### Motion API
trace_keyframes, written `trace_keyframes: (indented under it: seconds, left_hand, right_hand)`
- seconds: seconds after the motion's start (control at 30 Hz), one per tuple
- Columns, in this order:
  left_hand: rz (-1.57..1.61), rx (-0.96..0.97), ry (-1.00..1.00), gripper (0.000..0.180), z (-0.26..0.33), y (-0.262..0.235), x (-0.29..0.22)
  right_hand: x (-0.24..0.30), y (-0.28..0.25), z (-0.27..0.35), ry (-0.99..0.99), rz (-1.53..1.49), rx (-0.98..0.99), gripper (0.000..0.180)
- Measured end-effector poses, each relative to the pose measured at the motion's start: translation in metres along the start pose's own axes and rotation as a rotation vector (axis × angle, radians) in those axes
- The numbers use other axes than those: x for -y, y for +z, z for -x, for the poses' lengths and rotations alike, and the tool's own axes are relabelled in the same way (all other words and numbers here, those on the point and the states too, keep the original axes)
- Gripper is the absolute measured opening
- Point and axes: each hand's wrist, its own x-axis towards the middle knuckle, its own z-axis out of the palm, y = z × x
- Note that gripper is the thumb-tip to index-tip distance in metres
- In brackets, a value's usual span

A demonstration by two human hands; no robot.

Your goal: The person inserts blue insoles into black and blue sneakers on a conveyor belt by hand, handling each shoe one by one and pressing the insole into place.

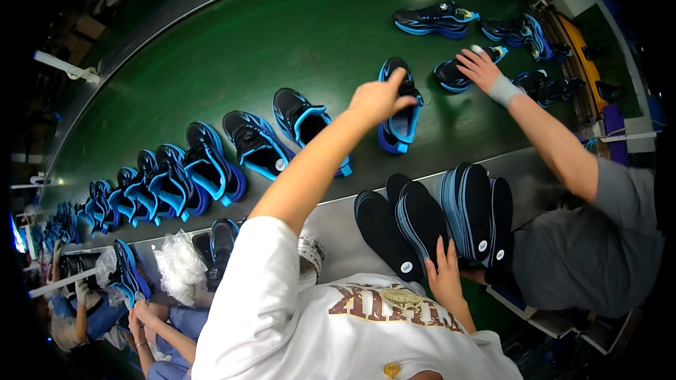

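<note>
My left hand [380, 100] reaches over a black and blue sports shoe [399, 127] on the green conveyor belt. Its index finger and thumb are spread apart above the shoe's upper; the other fingers look curled and are partly hidden. Close to my body, my right hand [445, 276] lies with fingers stretched against a stack of black insoles [421, 214] with blue edges. More insole stacks [466, 204] lean beside it, some with a round white sticker at the heel end.
A row of similar shoes [206, 162] runs along the belt [303, 35] to the left. At right, a co-worker's hand [482, 70] with a grey wristband touches another shoe [452, 76]. Crumpled clear plastic [179, 264] lies at lower left, near another person's hands [143, 313] at a shoe.
</note>
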Motion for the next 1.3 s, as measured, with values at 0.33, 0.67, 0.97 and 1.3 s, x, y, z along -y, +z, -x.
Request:
trace_keyframes:
  seconds: [0.33, 0.67, 0.97, 1.3]
  left_hand:
    - [-0.188, 0.048, 0.053, 0.035, -0.01, -0.007, 0.027]
    - [0.25, 0.185, -0.329, 0.047, 0.016, -0.02, 0.041]
    - [0.264, 0.197, -0.314, 0.049, 0.014, -0.018, 0.049]
    - [0.506, 0.066, -0.446, 0.055, 0.026, 0.002, 0.051]
  right_hand:
    - [-0.011, -0.068, -0.055, -0.192, -0.163, -0.357, 0.02]
    - [0.092, -0.111, -0.21, -0.027, -0.437, 0.397, 0.023]
    - [0.105, 0.007, -0.266, -0.518, 0.407, -0.078, 0.018]
    - [0.11, -0.015, -0.272, -0.433, 0.503, 0.225, 0.02]
